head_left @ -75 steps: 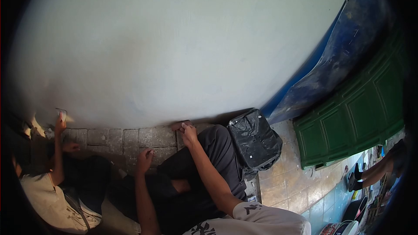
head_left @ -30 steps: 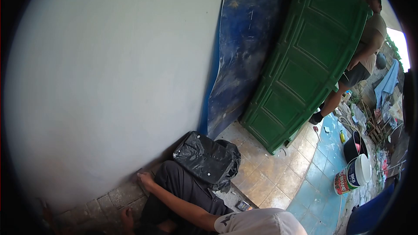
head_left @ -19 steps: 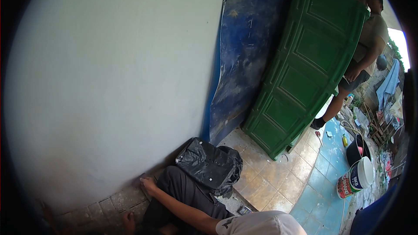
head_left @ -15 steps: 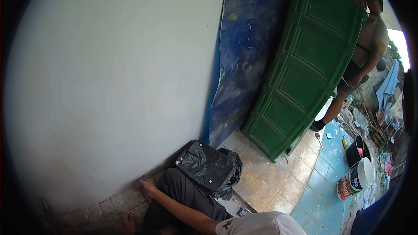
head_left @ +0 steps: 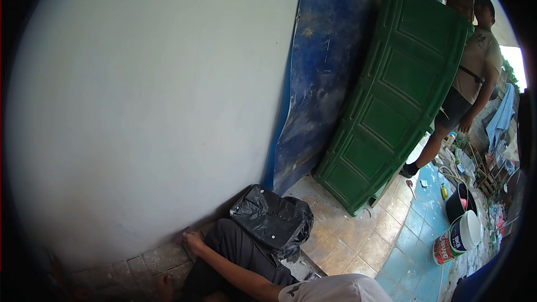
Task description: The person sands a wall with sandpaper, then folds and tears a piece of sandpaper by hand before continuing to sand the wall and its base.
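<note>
My right hand (head_left: 194,242) reaches low to the foot of the white wall (head_left: 162,112), beside my bent knee in dark trousers (head_left: 226,243). Its fingers are curled at the wall's base, around something dark that I cannot make out. At the dim lower edge is a blurred shape (head_left: 165,287) that may be my left hand or a foot; its fingers do not show clearly. A black plastic bag (head_left: 274,218) with white specks lies just beyond my knee, against the wall.
A blue sheet (head_left: 327,67) leans on the wall beside a large green panel (head_left: 400,89). Behind it stands another person (head_left: 475,72). Paint bucket (head_left: 454,240), black bucket (head_left: 460,201) and scattered debris lie to the right. Brown tiles (head_left: 341,246) meet blue ones.
The view has shifted slightly, so the scene sits a little lower and to the right. The other person's hand has moved from the shorts to hang by the side. My right hand stays at the wall's base.
</note>
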### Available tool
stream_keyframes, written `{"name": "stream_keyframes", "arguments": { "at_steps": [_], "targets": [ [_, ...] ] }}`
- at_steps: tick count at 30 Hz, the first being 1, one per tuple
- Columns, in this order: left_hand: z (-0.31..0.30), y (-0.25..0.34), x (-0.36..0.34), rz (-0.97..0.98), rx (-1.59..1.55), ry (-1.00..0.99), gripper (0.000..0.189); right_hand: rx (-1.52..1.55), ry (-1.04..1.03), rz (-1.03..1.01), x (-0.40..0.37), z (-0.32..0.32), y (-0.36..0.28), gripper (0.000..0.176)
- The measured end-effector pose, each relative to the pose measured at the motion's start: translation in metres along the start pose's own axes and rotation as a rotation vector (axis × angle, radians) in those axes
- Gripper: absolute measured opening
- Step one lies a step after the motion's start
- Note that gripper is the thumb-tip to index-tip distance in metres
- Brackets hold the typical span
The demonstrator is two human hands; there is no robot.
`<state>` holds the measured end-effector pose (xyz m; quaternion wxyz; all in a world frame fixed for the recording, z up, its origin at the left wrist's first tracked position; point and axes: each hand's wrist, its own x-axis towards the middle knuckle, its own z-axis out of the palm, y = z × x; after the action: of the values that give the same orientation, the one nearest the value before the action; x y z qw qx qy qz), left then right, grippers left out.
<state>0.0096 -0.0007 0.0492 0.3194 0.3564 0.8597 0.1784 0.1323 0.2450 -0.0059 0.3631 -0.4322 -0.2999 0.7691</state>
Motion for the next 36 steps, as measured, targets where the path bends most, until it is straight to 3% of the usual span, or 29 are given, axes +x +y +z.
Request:
{"name": "stream_keyframes", "arguments": {
  "at_steps": [2, 14, 16, 19, 23, 26, 28, 30, 32, 36],
  "targets": [
    [0.001, -0.008, 0.002, 0.078, -0.023, 0.008, 0.054, 0.02, 0.005, 0.001, -0.001, 0.0, 0.001, 0.016],
    [-0.007, 0.015, -0.014, 0.013, 0.006, 0.034, 0.05, -0.027, 0.021, -0.018, 0.012, -0.005, 0.009, 0.013],
    [0.0, 0.002, -0.006, 0.089, 0.035, 0.082, 0.051, -0.05, 0.02, -0.033, 0.015, -0.004, 0.012, 0.013],
    [0.001, -0.002, 0.003, -0.009, 0.008, -0.004, 0.054, 0.023, 0.054, 0.006, 0.009, -0.002, 0.007, 0.013],
    [0.002, 0.0, -0.001, -0.017, -0.003, 0.075, 0.055, 0.03, 0.054, -0.001, -0.002, 0.001, -0.004, 0.013],
    [0.002, -0.004, 0.002, -0.015, -0.034, -0.005, 0.057, 0.02, 0.101, 0.01, -0.006, 0.005, -0.012, 0.012],
    [0.025, -0.034, 0.029, 0.254, -0.389, 0.127, 0.023, -0.021, 0.124, 0.029, 0.0, 0.005, -0.012, 0.011],
    [0.03, -0.04, 0.034, 0.207, -0.391, 0.113, 0.024, 0.193, 0.073, 0.033, 0.0, 0.005, -0.011, 0.01],
    [0.027, -0.033, 0.023, 0.298, -0.269, 0.232, 0.024, 0.285, -0.074, -0.012, -0.002, -0.001, -0.011, 0.007],
    [0.028, -0.035, 0.02, 0.303, -0.34, 0.189, 0.024, 0.281, -0.046, 0.101, 0.004, -0.003, -0.015, 0.007]
  ]
}}
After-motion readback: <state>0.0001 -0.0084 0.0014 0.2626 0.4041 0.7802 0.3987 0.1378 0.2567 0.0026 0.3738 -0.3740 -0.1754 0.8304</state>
